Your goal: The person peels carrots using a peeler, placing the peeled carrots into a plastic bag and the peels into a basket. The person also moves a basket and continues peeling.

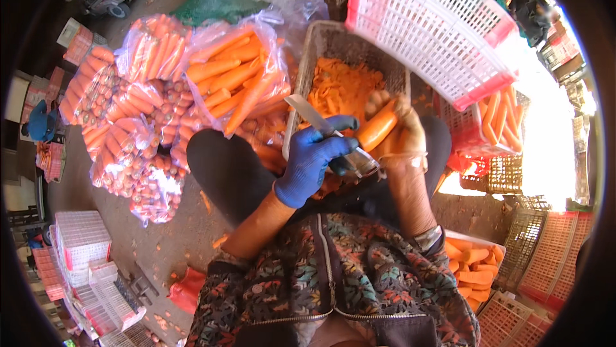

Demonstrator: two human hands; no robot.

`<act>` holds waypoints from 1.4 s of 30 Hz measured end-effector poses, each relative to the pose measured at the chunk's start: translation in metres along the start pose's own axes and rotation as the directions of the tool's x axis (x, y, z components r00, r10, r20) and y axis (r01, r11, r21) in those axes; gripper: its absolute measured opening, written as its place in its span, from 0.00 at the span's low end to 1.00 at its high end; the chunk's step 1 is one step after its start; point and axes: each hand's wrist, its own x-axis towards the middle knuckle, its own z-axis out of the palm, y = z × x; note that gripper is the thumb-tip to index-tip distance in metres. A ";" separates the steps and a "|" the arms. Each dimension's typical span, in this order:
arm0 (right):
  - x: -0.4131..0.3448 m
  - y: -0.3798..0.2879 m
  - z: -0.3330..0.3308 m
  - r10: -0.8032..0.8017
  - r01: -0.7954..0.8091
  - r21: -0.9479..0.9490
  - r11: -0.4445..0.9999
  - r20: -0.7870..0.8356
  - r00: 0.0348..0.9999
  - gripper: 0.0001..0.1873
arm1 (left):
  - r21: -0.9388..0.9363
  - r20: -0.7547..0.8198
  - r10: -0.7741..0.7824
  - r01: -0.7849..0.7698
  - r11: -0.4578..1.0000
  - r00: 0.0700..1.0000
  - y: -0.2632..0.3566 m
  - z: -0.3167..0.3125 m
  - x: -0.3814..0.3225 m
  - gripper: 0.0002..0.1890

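Note:
My left hand [315, 154], in a blue knit glove, grips a tool with a wide metal blade [310, 113] pointing up and left; a clear or shiny piece at its lower end cannot be made out. In my right hand [406, 128], which wears a thin translucent glove, is a peeled-looking carrot [378, 128], tilted, its lower end close to the blue fingers. Both hands are over my lap, at the near end of a worn plastic crate [305, 53] holding orange peelings [339, 84]. An open plastic bag of carrots [236, 75] lies left of the crate.
Bagged carrots [139, 101] are heaped at left. A white and pink crate [428, 24] stands at upper right, above a crate of carrots [500, 120]. More carrots [474, 265] sit by my right side. Stacked crates [84, 241] stand lower left; a person in blue [41, 120] is far left.

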 end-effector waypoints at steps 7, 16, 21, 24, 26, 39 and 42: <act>-0.052 -0.036 -0.001 0.167 -0.186 -0.375 0.908 -0.085 0.982 0.28 | -0.160 -0.034 0.108 -0.113 0.981 0.994 0.004 -0.015 0.019 0.15; -0.075 -0.025 -0.008 0.550 -0.524 -0.165 0.835 0.251 0.797 0.40 | -0.210 0.203 0.144 -0.101 0.972 0.969 0.001 -0.002 0.037 0.15; -0.070 -0.043 -0.009 0.312 -0.380 0.106 0.919 0.394 0.865 0.37 | -0.299 -0.078 0.100 -0.119 0.947 0.992 0.002 -0.019 0.046 0.12; -0.061 -0.046 -0.005 0.227 -0.295 0.152 0.943 0.352 0.908 0.36 | -0.206 0.009 0.053 -0.050 0.977 0.999 -0.002 -0.020 0.045 0.12; -0.055 -0.045 -0.003 0.209 -0.241 0.090 0.966 0.275 0.939 0.34 | -0.158 -0.053 0.050 -0.057 0.986 0.997 -0.003 -0.015 0.045 0.12; -0.020 -0.027 -0.017 0.234 -0.226 0.164 0.960 -0.030 0.972 0.21 | -0.112 -0.133 0.119 -0.135 0.985 0.984 0.020 0.012 0.028 0.11; -0.021 -0.033 -0.028 0.183 -0.184 0.055 0.981 0.029 0.983 0.21 | -0.132 -0.164 0.105 -0.127 0.983 0.981 0.016 0.012 0.029 0.11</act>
